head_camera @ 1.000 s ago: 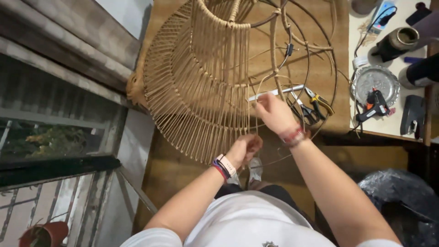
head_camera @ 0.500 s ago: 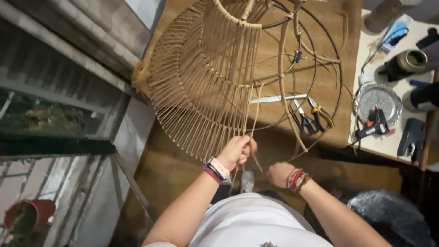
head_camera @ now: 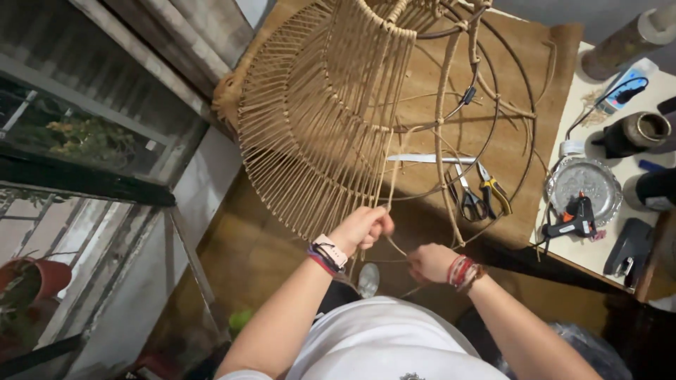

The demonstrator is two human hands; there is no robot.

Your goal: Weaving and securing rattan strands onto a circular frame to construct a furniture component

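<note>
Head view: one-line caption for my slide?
Left hand and right hand pull cord at the rim of a cord-wrapped wire frame.

It looked like a home craft corner by a window: a worktable (head_camera: 535,77) held a half-woven rope lampshade (head_camera: 331,119), pliers (head_camera: 493,188), scissors (head_camera: 468,200) and a glue gun (head_camera: 574,222).

The left hand (head_camera: 362,229) grips jute cord (head_camera: 391,184) at the lower rim of a half-wrapped wire lampshade frame (head_camera: 331,112), while the right hand (head_camera: 431,262) pinches the cord's loose end. Behind lie scissors (head_camera: 466,197), pliers (head_camera: 493,188) (yellow-handled) and 1 glue gun (head_camera: 574,222).
</note>
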